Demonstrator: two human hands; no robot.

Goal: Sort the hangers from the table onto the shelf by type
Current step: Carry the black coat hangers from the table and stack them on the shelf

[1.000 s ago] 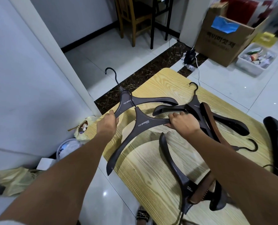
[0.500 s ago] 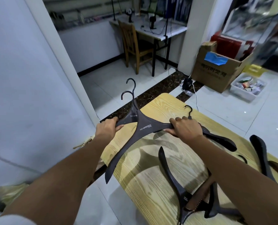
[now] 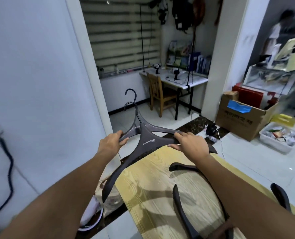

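Two dark grey hangers (image 3: pixel 147 141) are stacked together and held up in the air over the far left corner of the wooden table (image 3: pixel 148 180). My left hand (image 3: pixel 111 146) grips one left arm of the stack, and my right hand (image 3: pixel 189 145) grips the right arm. Their two hooks point up and away from me. Several more dark hangers (image 3: pixel 180 209) lie on the table near my right forearm, partly hidden by it. No shelf is in view.
A white wall (image 3: pixel 36 83) stands close on the left. Beyond the table are a wooden chair (image 3: pixel 158 94) and a desk (image 3: pixel 179 80). A cardboard box (image 3: pixel 241 116) and a white bin (image 3: pixel 279 136) sit on the floor at right. A bucket (image 3: pixel 91 216) stands below the table's left edge.
Both hands have lifted the two stacked hangers off the table and brought them together. My view has tilted upward, showing more of the room.
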